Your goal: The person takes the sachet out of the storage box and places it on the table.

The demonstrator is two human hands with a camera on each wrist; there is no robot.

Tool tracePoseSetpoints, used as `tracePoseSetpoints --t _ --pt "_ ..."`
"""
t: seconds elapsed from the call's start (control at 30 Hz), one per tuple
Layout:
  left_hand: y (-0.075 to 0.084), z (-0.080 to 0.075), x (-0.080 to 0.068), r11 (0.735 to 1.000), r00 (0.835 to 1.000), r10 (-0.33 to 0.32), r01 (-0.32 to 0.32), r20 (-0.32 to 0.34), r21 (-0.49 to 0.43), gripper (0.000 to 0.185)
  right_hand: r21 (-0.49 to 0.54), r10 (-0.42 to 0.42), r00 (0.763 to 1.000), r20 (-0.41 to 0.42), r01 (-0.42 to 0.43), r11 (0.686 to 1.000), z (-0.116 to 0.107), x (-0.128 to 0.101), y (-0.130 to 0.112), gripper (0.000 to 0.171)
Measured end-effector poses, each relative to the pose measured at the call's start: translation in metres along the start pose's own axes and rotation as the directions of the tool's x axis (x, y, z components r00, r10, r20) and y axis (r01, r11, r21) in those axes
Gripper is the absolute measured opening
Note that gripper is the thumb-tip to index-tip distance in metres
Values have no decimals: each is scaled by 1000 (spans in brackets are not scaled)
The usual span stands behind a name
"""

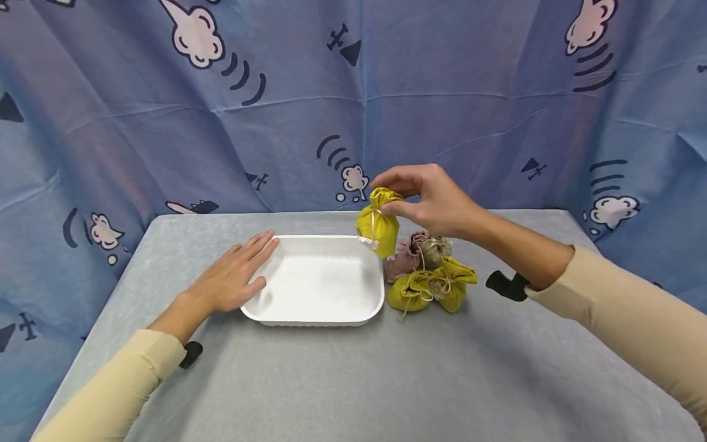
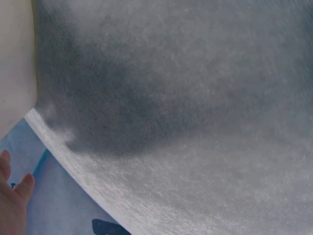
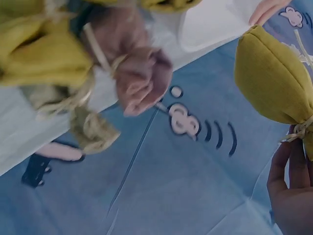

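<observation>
My right hand (image 1: 433, 199) pinches a yellow drawstring pouch (image 1: 378, 227) by its gathered neck. The pouch hangs upright over the right rim of a white tray (image 1: 315, 288); a pale cord and a small white flower show on it. In the right wrist view the same pouch (image 3: 274, 73) is large, its tie just above the fingers. My left hand (image 1: 234, 276) rests with straight fingers on the tray's left rim. Just right of the tray lie two yellow pouches (image 1: 410, 291), a pink pouch (image 1: 402, 261) and a beige pouch (image 1: 436, 250).
The grey table (image 1: 353, 380) extends around the tray and pouches. Behind it hangs a blue curtain (image 1: 458, 123) with printed clouds and dark shapes. Black camera mounts (image 1: 505, 286) sit at both wrists. Mostly table surface fills the left wrist view.
</observation>
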State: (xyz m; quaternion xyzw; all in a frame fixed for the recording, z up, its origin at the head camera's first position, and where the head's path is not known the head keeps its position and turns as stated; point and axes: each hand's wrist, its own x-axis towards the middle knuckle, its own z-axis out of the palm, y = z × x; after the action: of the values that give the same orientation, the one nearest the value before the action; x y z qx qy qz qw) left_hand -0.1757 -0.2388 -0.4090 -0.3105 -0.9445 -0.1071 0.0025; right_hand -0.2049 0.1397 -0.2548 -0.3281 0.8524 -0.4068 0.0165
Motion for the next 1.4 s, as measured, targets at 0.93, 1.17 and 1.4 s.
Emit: tracePoseSetpoints --t 0.93,1.17,1.4 --pt "-1 0 2 1000 999 -29 29 42 -6 70 -22 163 979 -123 -167 986 -78 -89 51 44" --pt "0 0 2 999 998 -40 40 51 -3 71 1 224 966 -131 -226 974 -79 -107 76 40" --pt "0 -1 2 999 999 -32 32 44 -5 70 -20 254 959 -126 -258 966 -65 -120 102 39"
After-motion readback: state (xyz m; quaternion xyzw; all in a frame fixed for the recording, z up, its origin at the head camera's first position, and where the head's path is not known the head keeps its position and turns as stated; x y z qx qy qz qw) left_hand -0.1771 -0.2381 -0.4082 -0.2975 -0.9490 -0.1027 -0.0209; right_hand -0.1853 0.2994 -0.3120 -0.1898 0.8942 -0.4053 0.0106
